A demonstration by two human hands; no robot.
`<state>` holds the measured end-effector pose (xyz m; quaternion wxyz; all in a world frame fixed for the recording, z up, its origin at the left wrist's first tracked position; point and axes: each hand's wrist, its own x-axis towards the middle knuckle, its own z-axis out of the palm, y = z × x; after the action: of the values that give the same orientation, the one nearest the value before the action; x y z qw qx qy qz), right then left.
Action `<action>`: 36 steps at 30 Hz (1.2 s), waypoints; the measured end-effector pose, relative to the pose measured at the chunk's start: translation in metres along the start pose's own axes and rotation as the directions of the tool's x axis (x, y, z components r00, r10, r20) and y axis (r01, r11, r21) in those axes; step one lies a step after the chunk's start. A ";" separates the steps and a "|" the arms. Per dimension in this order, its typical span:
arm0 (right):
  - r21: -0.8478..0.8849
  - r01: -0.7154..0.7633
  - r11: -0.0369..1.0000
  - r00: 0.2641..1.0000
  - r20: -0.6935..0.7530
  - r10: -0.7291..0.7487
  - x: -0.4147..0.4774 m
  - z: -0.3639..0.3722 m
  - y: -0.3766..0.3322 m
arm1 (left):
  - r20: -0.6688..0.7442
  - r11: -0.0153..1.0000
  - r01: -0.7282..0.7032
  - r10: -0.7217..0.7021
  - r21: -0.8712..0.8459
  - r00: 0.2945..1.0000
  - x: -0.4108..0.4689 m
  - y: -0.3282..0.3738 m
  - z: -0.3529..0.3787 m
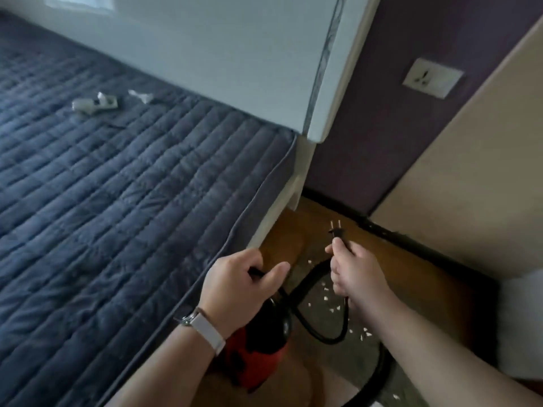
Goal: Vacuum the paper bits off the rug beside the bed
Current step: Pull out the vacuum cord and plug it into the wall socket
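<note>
Many white paper bits [325,289] dot grey rug [361,361]; hands [244,277] [355,274] grip cord [335,342].

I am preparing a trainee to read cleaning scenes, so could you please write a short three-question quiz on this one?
1. True or false: the plug is already in the wall socket.
2. Fill in: the left hand grips the black handle of the red ____.
3. Which holds the cord just below the plug? A the left hand; B the right hand; C neither.
Key: 1 false; 2 vacuum; 3 B.
</note>
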<state>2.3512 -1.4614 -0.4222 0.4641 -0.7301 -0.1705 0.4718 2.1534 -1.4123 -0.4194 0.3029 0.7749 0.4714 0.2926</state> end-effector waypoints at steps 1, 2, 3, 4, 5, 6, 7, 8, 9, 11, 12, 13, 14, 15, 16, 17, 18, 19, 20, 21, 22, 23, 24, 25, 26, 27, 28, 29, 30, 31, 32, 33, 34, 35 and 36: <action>-0.006 0.002 1.000 1.000 -0.008 -0.002 -0.003 -0.004 -0.020 | 0.014 1.000 -0.008 0.008 0.008 1.000 0.016 0.016 -0.009; -0.011 0.004 1.000 1.000 -0.014 -0.005 -0.004 -0.008 -0.037 | 0.031 1.000 -0.021 0.021 0.016 0.999 0.032 0.030 -0.015; -0.014 0.011 1.000 1.000 -0.023 -0.011 -0.004 -0.014 -0.052 | 0.053 0.999 -0.045 0.044 0.021 0.998 0.048 0.044 -0.019; -0.011 0.028 1.000 0.999 -0.038 -0.028 -0.001 -0.020 -0.064 | 0.078 0.997 -0.081 0.079 0.020 0.994 0.064 0.056 -0.019; -0.004 0.049 0.999 0.997 -0.055 -0.049 0.005 -0.027 -0.074 | 0.104 0.993 -0.119 0.118 0.012 0.988 0.078 0.066 -0.015; 0.007 0.066 0.998 0.995 -0.073 -0.065 0.014 -0.036 -0.081 | 0.131 0.988 -0.154 0.153 -0.002 0.979 0.092 0.073 -0.009; 0.022 0.073 0.997 0.993 -0.091 -0.071 0.025 -0.044 -0.087 | 0.163 0.984 -0.178 0.178 -0.015 0.970 0.105 0.079 -0.001; 0.036 0.075 0.997 0.991 -0.110 -0.071 0.038 -0.052 -0.092 | 0.196 0.982 -0.190 0.191 -0.023 0.962 0.116 0.083 0.007; 0.043 0.074 0.996 0.990 -0.125 -0.068 0.053 -0.059 -0.098 | 0.219 0.980 -0.195 0.197 -0.027 0.956 0.128 0.085 0.016; 0.022 0.057 0.998 0.985 -0.161 -0.053 0.089 -0.072 -0.110 | 0.237 0.982 -0.186 0.187 -0.024 0.953 0.153 0.086 0.034; 0.011 0.049 0.999 0.982 -0.184 -0.046 0.109 -0.079 -0.117 | 0.240 0.985 -0.173 0.171 -0.014 0.956 0.166 0.087 0.044; 0.003 0.049 0.999 0.977 -0.206 -0.047 0.127 -0.087 -0.123 | 0.247 0.988 -0.153 0.148 -0.002 0.958 0.180 0.088 0.054; -0.008 0.061 0.998 0.974 -0.219 -0.062 0.145 -0.095 -0.130 | 0.256 0.992 -0.125 0.118 0.010 0.959 0.194 0.090 0.065; -0.030 0.085 0.996 0.971 -0.222 -0.090 0.162 -0.103 -0.138 | 0.258 0.995 -0.094 0.086 0.020 0.962 0.208 0.094 0.075; -0.063 0.113 0.992 0.967 -0.224 -0.125 0.178 -0.111 -0.145 | 0.256 0.997 -0.069 0.060 0.024 0.965 0.221 0.098 0.086; -0.099 0.141 0.985 0.958 -0.239 -0.161 0.193 -0.120 -0.153 | 0.253 0.999 -0.047 0.041 0.020 0.967 0.234 0.102 0.097; -0.133 0.167 0.977 0.945 -0.260 -0.197 0.208 -0.129 -0.159 | 0.249 1.000 -0.028 0.023 0.015 0.968 0.248 0.105 0.108; -0.172 0.191 0.966 0.932 -0.277 -0.234 0.220 -0.138 -0.166 | 0.245 1.000 -0.007 0.003 0.015 0.969 0.261 0.109 0.120; -0.215 0.211 0.954 0.921 -0.285 -0.267 0.233 -0.146 -0.171 | 0.243 1.000 0.014 -0.017 0.014 0.970 0.274 0.112 0.132; -0.251 0.228 0.941 0.911 -0.286 -0.297 0.246 -0.154 -0.176 | 0.240 0.999 0.031 -0.033 0.011 0.970 0.287 0.115 0.142; -0.273 0.242 0.931 0.904 -0.286 -0.318 0.257 -0.161 -0.181 | 0.236 0.999 0.043 -0.044 0.009 0.971 0.299 0.118 0.153; -0.285 0.249 0.926 0.899 -0.289 -0.330 0.268 -0.166 -0.185 | 0.232 0.999 0.049 -0.050 0.011 0.971 0.311 0.121 0.162; -0.292 0.255 0.922 0.892 -0.296 -0.341 0.279 -0.171 -0.190 | 0.223 0.999 0.048 -0.050 0.014 0.973 0.323 0.123 0.171; -0.294 0.258 0.920 0.886 -0.307 -0.347 0.290 -0.176 -0.194 | 0.212 0.999 0.044 -0.047 0.017 0.976 0.334 0.126 0.179; -0.290 0.262 0.921 0.881 -0.318 -0.351 0.301 -0.180 -0.199 | 0.199 0.999 0.041 -0.044 0.022 0.979 0.346 0.129 0.187; -0.285 0.266 0.921 0.875 -0.330 -0.355 0.311 -0.184 -0.204 | 0.185 0.999 0.036 -0.041 0.033 0.982 0.357 0.132 0.194; -0.282 0.269 0.921 0.870 -0.340 -0.358 0.321 -0.187 -0.209 | 0.172 0.999 0.028 -0.035 0.047 0.985 0.367 0.135 0.201; -0.285 0.266 0.921 0.865 -0.350 -0.359 0.329 -0.189 -0.215 | 0.161 0.998 0.020 -0.030 0.061 0.987 0.376 0.137 0.206; -0.298 0.259 0.919 0.863 -0.357 -0.359 0.337 -0.190 -0.220 | 0.154 0.997 0.017 -0.027 0.070 0.988 0.385 0.139 0.211; -0.318 0.247 0.915 0.860 -0.363 -0.358 0.344 -0.190 -0.225 | 0.152 0.997 0.016 -0.028 0.075 0.988 0.391 0.140 0.214; -0.338 0.235 0.911 0.858 -0.368 -0.358 0.351 -0.190 -0.229 | 0.154 0.997 0.016 -0.028 0.076 0.988 0.396 0.140 0.217; -0.350 0.225 0.909 0.857 -0.374 -0.356 0.356 -0.189 -0.233 | 0.158 0.997 0.015 -0.027 0.075 0.987 0.400 0.140 0.219; -0.358 0.216 0.908 0.856 -0.377 -0.352 0.361 -0.188 -0.237 | 0.161 0.997 0.012 -0.024 0.078 0.987 0.403 0.139 0.220; -0.369 0.210 0.905 0.858 -0.374 -0.351 0.366 -0.186 -0.239 | 0.167 0.996 0.008 -0.022 0.085 0.986 0.406 0.138 0.221; -0.387 0.205 0.899 0.861 -0.365 -0.353 0.370 -0.184 -0.242 | 0.175 0.996 0.002 -0.018 0.093 0.984 0.408 0.138 0.222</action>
<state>2.7362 -1.1786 -0.3929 0.4232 -0.8502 -0.2479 0.1914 2.5508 -1.1358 -0.3918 0.3085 0.8085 0.4598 0.1993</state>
